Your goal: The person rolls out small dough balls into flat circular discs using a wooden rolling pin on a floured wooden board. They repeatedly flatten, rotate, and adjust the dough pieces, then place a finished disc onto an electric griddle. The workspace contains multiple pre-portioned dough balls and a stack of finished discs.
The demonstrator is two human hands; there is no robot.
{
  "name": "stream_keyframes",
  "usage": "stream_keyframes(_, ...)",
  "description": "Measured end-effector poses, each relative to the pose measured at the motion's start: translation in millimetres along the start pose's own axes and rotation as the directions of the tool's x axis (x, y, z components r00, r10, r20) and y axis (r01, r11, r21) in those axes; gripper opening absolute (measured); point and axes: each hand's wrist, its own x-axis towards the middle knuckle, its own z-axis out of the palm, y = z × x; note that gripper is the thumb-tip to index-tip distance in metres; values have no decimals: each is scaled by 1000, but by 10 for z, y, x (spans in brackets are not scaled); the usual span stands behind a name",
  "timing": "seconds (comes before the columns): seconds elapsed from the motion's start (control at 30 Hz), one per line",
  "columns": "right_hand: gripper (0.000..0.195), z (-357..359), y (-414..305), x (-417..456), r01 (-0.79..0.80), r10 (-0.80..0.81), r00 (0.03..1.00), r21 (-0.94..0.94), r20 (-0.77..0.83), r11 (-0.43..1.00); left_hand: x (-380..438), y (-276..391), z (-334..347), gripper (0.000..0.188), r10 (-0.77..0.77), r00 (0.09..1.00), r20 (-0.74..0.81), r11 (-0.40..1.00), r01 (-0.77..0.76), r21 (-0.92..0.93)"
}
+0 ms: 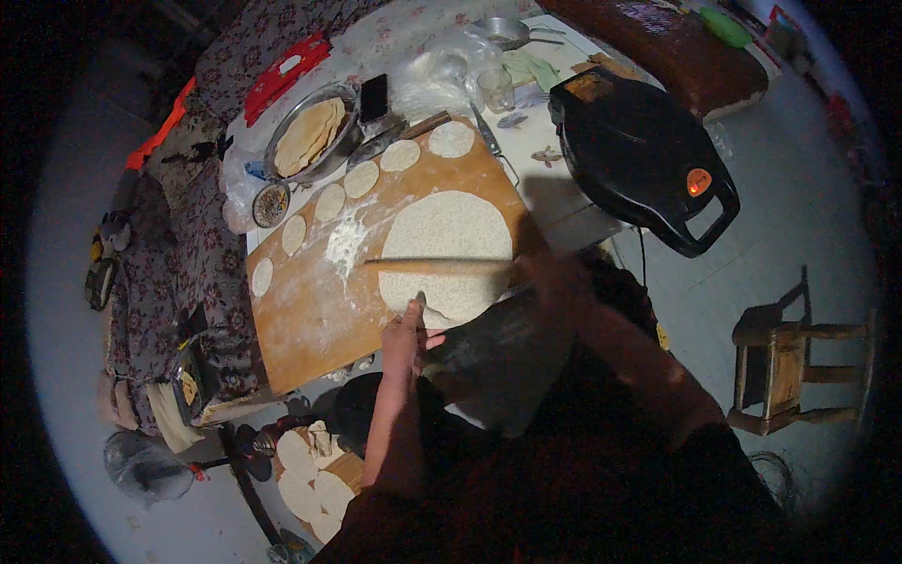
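A large round sheet of rolled dough [451, 222] lies on a floured wooden board [303, 338], its near edge reaching the board's front edge. Across it rests a thin wooden rolling pin [437, 266]. My left hand [407, 335] pinches the near edge of the sheet, thumb on top and fingers underneath, and the edge folds slightly there. In shadow at the pin's right end, my right hand [546, 271] grips the rolling pin; its fingers are hard to make out. Smaller dough discs [361, 180] line the board's far and left sides, around a patch of loose flour [345, 243].
Beyond the board stand a metal basin [349, 144] of flatbreads, a bowl of seasoning [270, 205], a phone [374, 97], a knife [486, 130] and a glass [496, 90]. A black electric griddle [634, 141] is at right. Low left, more dough rounds [299, 493] lie on another board. A wooden stool [782, 374] stands right.
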Motion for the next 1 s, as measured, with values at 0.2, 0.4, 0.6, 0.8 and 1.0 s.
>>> stream_keyframes(0.2, 27, -290, 473, 366, 161, -161, 987, -112, 3, 981, 399, 345, 140, 33, 19, 999, 34, 926, -5, -377)
stream_keyframes(0.4, 25, -303, 399, 298, -23, 33, 985, -60, 167, 998, 765, 226, 525, 39, 738, 633, 236, 307, -625, 717)
stream_keyframes(0.6, 31, -455, 278, -371, 189, -188, 982, -50, 27, 981, -56, -66, 347, 64, 502, 619, 603, -164, -617, 770)
stream_keyframes(0.8, 31, -426, 331, -560, 148, -149, 988, 17, 35, 989, 41, -166, 277, 64, 495, 602, 627, -181, -634, 752)
stream_keyframes(1.0, 30, -439, 638, 314, 48, -35, 997, -222, 63, 974, 1439, 639, 811, 72, 656, 651, 383, -109, -420, 901)
